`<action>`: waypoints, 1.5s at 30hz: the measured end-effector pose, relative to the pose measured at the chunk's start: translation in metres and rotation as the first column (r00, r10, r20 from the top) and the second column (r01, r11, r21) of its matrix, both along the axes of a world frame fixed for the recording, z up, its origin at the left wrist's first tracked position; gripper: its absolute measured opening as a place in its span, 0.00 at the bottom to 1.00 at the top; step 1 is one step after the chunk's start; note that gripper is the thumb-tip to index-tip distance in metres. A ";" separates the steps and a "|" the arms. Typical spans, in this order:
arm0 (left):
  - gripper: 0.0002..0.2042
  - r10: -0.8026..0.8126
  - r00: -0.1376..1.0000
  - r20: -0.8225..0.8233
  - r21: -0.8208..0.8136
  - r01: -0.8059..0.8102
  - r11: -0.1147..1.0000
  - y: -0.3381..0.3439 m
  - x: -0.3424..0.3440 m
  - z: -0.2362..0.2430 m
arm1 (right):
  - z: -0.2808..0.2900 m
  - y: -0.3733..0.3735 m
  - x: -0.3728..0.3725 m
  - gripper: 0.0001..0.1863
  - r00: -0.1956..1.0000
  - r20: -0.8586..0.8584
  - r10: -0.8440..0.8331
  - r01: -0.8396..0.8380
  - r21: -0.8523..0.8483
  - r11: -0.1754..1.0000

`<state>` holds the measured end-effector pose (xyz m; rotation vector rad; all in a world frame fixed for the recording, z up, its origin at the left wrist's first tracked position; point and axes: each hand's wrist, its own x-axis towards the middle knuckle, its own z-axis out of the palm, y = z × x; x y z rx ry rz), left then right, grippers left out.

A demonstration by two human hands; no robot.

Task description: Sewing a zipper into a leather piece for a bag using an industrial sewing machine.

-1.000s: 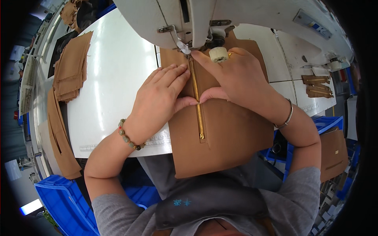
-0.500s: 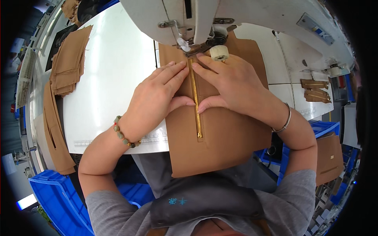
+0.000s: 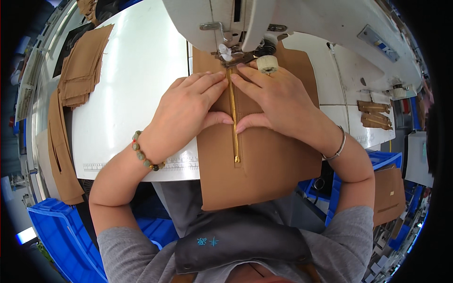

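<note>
A brown fabric panel [image 3: 264,165] lies under the head of a white sewing machine [image 3: 311,23], its near edge hanging over the table's front. Down its middle runs a gold metal zipper [image 3: 234,106], set in a narrow slot, with the pull at the near end. My left hand [image 3: 191,101] rests flat to the left of the zipper, fingers stretched toward the presser foot [image 3: 230,62] and thumb at the teeth. On the other side my right hand [image 3: 278,96] presses the cloth, fingers spread, some tips partly hidden behind a cream knob [image 3: 267,64]. The needle tip is hidden.
Brown cut pieces [image 3: 85,66] are stacked on the left, with a long slotted brown piece [image 3: 60,146] nearer. Small zipper pieces [image 3: 376,114] lie at the right of the white table [image 3: 132,85]. Blue bins [image 3: 66,236] stand below; a brown panel [image 3: 389,195] hangs at lower right.
The whole view has shifted slightly. Both hands keep nearly the same place on the panel, still flat beside the zipper, and any movement of the cloth is too slight to tell.
</note>
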<state>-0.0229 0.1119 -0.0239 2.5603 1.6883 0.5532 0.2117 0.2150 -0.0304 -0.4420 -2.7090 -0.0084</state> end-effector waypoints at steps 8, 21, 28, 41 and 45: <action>0.37 0.014 0.999 -0.031 0.029 -0.013 0.999 0.001 -0.001 -0.001 | -0.001 0.003 0.000 0.50 1.000 -0.009 0.018 -0.018 -0.029 0.999; 0.25 -0.003 1.000 0.021 0.061 0.002 0.998 -0.002 -0.009 -0.014 | 0.022 -0.115 0.039 0.44 0.983 0.071 0.171 -0.135 -0.357 0.924; 0.19 0.061 0.989 0.134 0.032 -0.066 0.997 -0.016 -0.012 0.000 | -0.007 -0.156 0.046 0.33 0.997 0.047 0.061 -0.052 -0.167 0.985; 0.10 -0.063 0.977 0.205 0.265 0.006 0.964 -0.107 0.021 -0.007 | 0.011 -0.126 0.069 0.29 0.984 -0.173 0.033 -0.169 -0.875 0.454; 0.12 -0.141 0.978 0.152 0.307 0.089 0.947 -0.101 0.031 -0.016 | 0.011 -0.126 0.069 0.29 0.982 -0.187 0.022 -0.176 -0.873 0.454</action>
